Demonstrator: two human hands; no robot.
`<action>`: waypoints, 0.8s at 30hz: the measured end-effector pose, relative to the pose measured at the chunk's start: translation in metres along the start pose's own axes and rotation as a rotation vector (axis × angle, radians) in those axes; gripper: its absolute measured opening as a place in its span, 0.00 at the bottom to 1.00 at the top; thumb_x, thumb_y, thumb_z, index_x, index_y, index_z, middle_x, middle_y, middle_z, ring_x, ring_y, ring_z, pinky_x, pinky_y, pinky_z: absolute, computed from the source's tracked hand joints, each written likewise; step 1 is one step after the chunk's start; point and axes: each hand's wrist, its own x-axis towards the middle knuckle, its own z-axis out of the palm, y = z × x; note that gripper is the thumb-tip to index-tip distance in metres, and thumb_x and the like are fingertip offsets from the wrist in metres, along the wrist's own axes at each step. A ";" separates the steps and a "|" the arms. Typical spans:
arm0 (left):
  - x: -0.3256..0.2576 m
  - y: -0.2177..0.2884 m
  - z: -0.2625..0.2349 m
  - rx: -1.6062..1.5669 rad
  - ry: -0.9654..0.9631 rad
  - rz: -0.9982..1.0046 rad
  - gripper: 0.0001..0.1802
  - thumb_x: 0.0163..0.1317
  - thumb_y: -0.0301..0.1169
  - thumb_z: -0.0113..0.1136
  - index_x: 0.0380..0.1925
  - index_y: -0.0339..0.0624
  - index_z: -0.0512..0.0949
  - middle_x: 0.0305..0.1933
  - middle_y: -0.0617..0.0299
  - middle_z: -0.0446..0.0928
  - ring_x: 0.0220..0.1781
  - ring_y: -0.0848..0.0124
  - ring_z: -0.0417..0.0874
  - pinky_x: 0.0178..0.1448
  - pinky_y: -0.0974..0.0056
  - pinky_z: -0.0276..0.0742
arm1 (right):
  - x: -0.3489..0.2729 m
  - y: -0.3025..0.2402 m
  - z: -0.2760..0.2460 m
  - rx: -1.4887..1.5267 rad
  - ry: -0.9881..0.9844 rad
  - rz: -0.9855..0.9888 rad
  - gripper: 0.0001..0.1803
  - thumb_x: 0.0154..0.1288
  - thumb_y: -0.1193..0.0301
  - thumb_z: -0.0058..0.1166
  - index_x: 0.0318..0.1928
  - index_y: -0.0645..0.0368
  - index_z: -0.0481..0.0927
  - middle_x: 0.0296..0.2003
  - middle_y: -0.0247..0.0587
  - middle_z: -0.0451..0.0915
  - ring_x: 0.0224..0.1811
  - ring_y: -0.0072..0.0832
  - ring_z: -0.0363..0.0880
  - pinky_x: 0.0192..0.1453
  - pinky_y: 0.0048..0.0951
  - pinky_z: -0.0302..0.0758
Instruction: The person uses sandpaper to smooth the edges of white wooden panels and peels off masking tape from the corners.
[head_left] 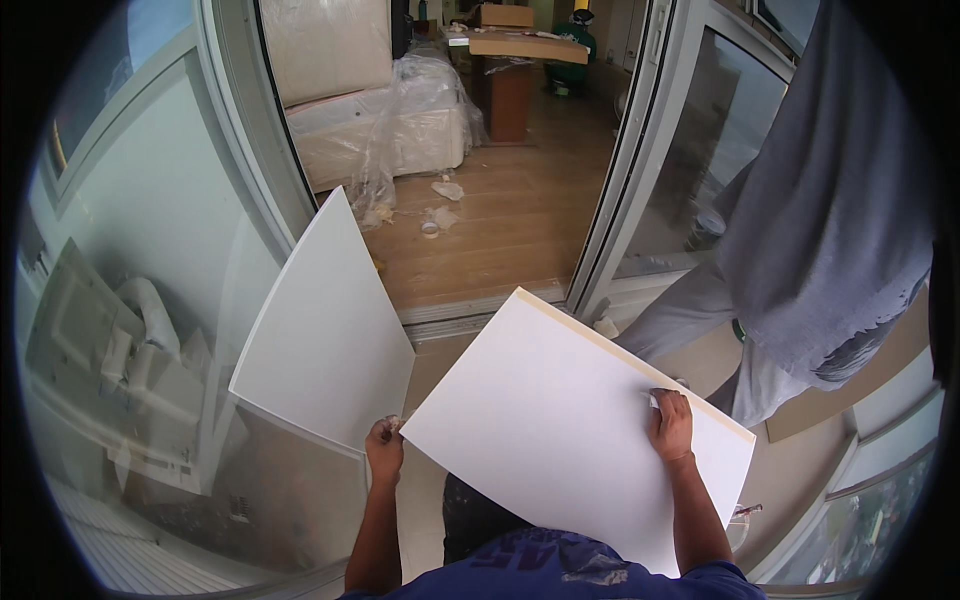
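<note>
You are holding one big white tile (570, 430) in the middle of the frame. It is flat and square, and it tips a little, with one corner pointing up and one pointing down to your body. Your left hand (384, 452) is low and left of the middle. Its fingers are curled tight on the tile's left corner, so that side does not drop. Your right hand (671, 424) lies on top of the tile near its right edge. Its fingers are bent over something small and white at the tile's face, but you cannot tell if they pinch it or just press down. Two hands far apart keep a wide, thin thing like this steady.

A second white tile (325, 325) stands on its edge to the left of the middle. It seems to lean back on the glass panel (150, 260) behind it, so it can stay up by itself. So there are two white tiles in all: one in your hands, one resting.

One other person (820, 220) in grey clothes stands at the upper right, very near the far edge of your tile. You see only the body and legs.

At the top middle, an open doorway shows a wooden floor (500, 220). On it there is one piece of furniture wrapped in clear plastic (390, 120) and a few small scraps.
</note>
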 end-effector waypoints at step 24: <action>0.086 0.223 0.129 0.485 -0.031 0.650 0.20 0.72 0.41 0.70 0.36 0.31 0.82 0.28 0.57 0.86 0.27 0.73 0.83 0.33 0.64 0.78 | 0.001 -0.001 -0.003 0.007 0.015 0.058 0.17 0.58 0.81 0.58 0.50 0.62 0.81 0.41 0.48 0.84 0.46 0.46 0.83 0.57 0.43 0.78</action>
